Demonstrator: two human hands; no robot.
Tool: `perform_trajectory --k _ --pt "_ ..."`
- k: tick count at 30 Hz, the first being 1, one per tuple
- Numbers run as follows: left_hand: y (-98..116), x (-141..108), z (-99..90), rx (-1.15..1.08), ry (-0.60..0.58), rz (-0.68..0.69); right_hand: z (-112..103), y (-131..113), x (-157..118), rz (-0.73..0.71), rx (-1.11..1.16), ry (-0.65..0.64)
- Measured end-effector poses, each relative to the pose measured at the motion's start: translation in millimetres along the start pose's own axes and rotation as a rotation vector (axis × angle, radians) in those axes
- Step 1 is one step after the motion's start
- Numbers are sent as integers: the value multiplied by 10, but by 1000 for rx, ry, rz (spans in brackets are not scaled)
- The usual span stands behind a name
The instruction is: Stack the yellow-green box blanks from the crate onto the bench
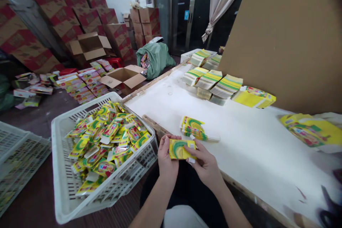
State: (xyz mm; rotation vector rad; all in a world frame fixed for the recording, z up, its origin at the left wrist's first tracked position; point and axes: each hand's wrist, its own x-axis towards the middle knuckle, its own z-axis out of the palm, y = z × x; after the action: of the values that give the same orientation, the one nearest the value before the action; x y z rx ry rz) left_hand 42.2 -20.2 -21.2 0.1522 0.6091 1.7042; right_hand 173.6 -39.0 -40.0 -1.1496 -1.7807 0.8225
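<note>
Between my two hands, above my lap at the table's edge, is a small yellow and green carton. My left hand is closed around its left end, the thumb on the near face. The fingers of my right hand grip its right end, where a white flap shows. Just beyond, on the white table, lies a small fanned stack of flat yellow cartons. To my left stands a white plastic basket heaped with yellow cartons, several with white flaps showing.
Stacks of flat cartons stand farther back on the table, by a large cardboard sheet. Scissors lie at the right. An open cardboard box, a green sack and another basket are on the floor.
</note>
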Motion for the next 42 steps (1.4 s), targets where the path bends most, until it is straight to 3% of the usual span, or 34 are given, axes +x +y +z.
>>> perform_trajectory --k 2,7,9,14,17,20,21,22,24,27,30,35,39,42 --pt "7 -10 -9 2 -4 13 18 -10 14 14 13 4" --pt "109 59 -63 9 56 34 -104 -82 65 -21 -34 -234" --pt "113 72 -78 23 59 31 -114 -94 81 -19 -27 -259" --pt "5 35 -42 111 14 40 153 -98 71 132 137 16" --pt "98 109 -34 225 18 85 243 -106 115 160 227 17" --pt "481 326 -127 453 131 384 92 0 254 117 63 9" --pt "657 411 -183 551 234 605 4 75 314 107 -35 62" --pt "838 491 -248 565 302 729 -87 166 375 109 -155 151" --pt "1157 607 -393 582 416 883 -245 362 484 155 -328 280" --pt "1362 647 -576 712 510 984 -343 581 585 171 -376 286" --pt "1194 604 -640 804 441 873 -315 649 613 163 -381 280" --pt "610 509 -499 808 216 640 -288 611 594 187 -316 352" --pt "222 362 -316 697 -109 239 -250 465 560 174 -138 362" --pt "18 256 -154 507 -278 53 -147 261 505 127 86 242"
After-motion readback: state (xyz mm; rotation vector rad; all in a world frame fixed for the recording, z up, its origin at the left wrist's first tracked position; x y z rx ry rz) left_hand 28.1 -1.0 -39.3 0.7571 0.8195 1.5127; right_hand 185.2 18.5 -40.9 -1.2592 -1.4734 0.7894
